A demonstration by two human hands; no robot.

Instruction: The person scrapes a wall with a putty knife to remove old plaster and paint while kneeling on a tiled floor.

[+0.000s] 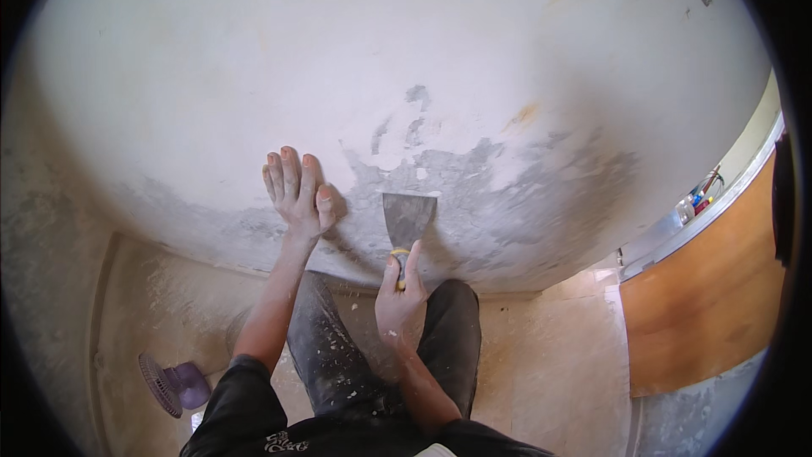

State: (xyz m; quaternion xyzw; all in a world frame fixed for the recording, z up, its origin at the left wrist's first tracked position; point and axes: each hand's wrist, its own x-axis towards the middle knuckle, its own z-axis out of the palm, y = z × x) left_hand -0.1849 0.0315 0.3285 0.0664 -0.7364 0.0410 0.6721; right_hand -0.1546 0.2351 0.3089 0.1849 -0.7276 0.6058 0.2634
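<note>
A putty knife with a wide metal blade point(410, 217) is gripped by its grey and yellow handle in my right hand point(403, 304). Its blade edge meets the wall point(254, 63), where the white coat has come away. A grey bare patch point(469, 171) spreads around and above the blade, with loose-looking white flakes at its edge. To the left, my left hand point(298, 197) lies against the wall with its fingers pointing up, holding nothing. White dust covers both hands.
A purple fan point(174, 384) stands on the dusty floor point(552, 355) at lower left. An orange-brown wooden door or panel point(704, 292) is at right, near a metal-edged opening with small coloured items point(701, 200). My dust-spotted knees face the wall base.
</note>
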